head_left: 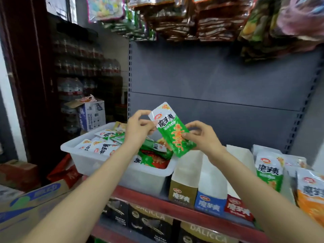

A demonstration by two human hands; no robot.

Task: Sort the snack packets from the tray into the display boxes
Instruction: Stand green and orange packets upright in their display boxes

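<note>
Head view: both hands hold one green packet (172,130) in the air, tilted, above the right end of the tray (84,159) and the display boxes. The left hand (140,128) pinches the packet's upper white end, its fingers (149,124) curled round that edge. The right hand (201,135) pinches the lower green part, thumb on the front, other fingers curled behind.

The white tray stands on the red-edged shelf (150,196), heaped with white and green packets (103,146). Just right of it, touching, stand three boxes in a row: gold (182,195), blue (209,202), red (236,207). Farther right, more packets (269,170) stand upright on the shelf.
</note>
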